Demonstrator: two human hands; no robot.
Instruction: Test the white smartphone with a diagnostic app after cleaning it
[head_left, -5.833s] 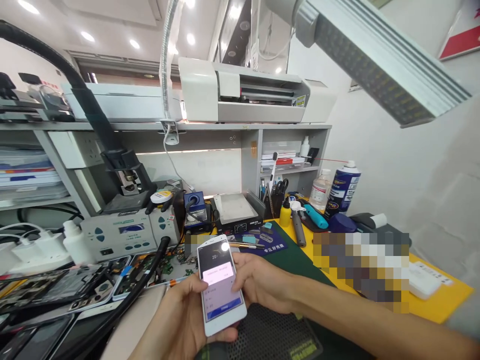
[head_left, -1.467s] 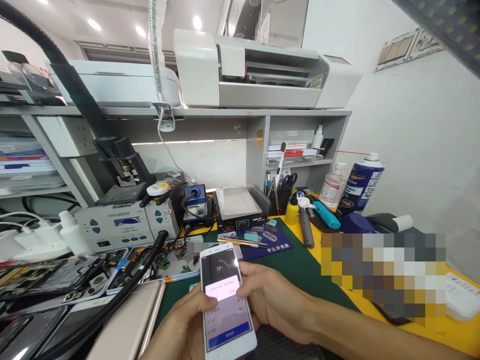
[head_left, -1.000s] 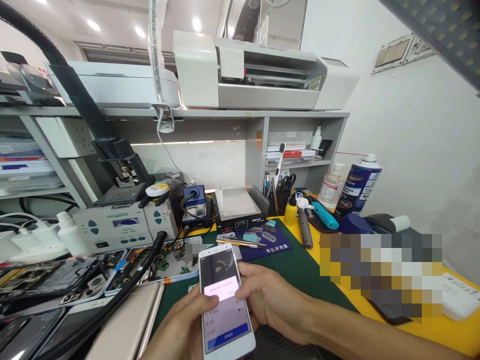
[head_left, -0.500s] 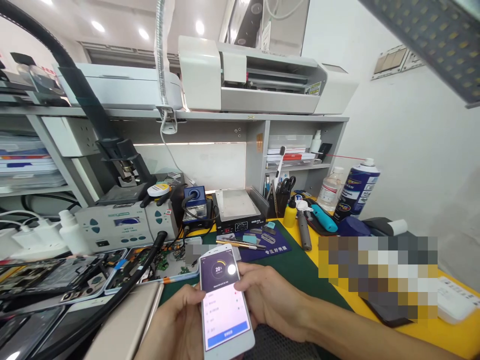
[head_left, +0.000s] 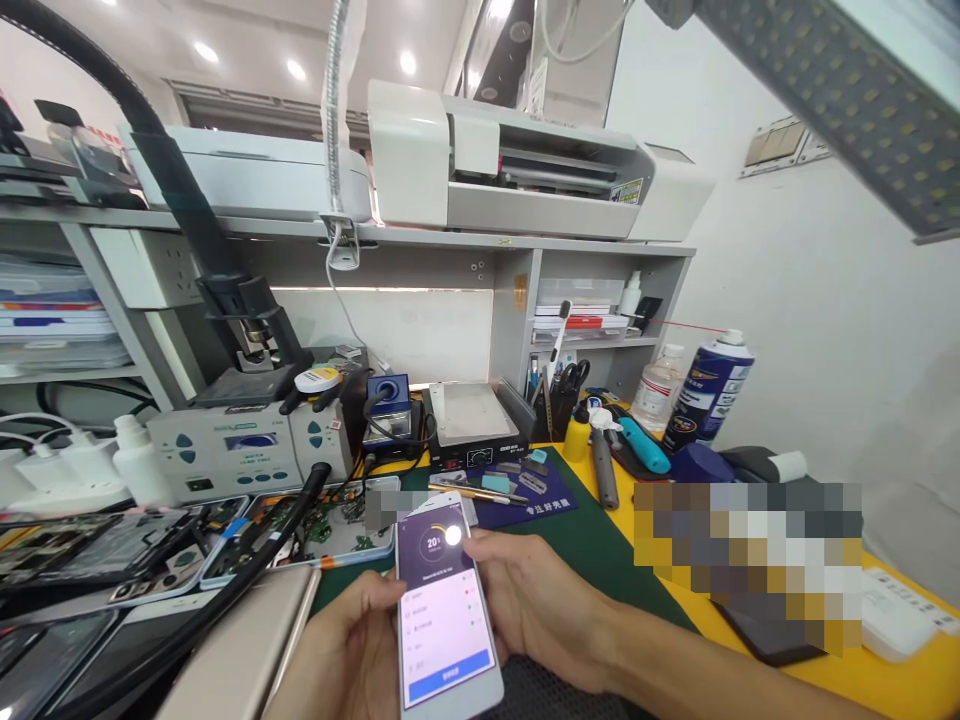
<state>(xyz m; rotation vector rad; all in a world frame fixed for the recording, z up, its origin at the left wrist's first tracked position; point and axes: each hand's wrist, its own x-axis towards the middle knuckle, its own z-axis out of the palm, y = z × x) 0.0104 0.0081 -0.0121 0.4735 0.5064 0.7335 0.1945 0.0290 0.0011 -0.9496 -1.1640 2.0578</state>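
A white smartphone [head_left: 444, 610] with a lit screen is held upright in front of me over the green mat [head_left: 600, 545]. The screen shows a dial reading 20 at the top and a list with a blue button below. My left hand [head_left: 352, 650] cups the phone from the left and below, its thumb at the screen's left edge. My right hand [head_left: 525, 605] grips the phone's right edge, thumb resting near the top right of the screen.
A soldering station [head_left: 247, 450], a hot plate [head_left: 472, 420] and a tool cup [head_left: 559, 400] line the back of the bench. Opened phones and circuit boards [head_left: 150, 545] lie at left, a gold phone back [head_left: 240, 650] near my left wrist. A spray can [head_left: 709, 390] stands at right.
The pink pop-up box on the phone's screen has gone; a list now fills the lower screen. My left thumb has slid off the screen to its edge. Both hands keep hold.
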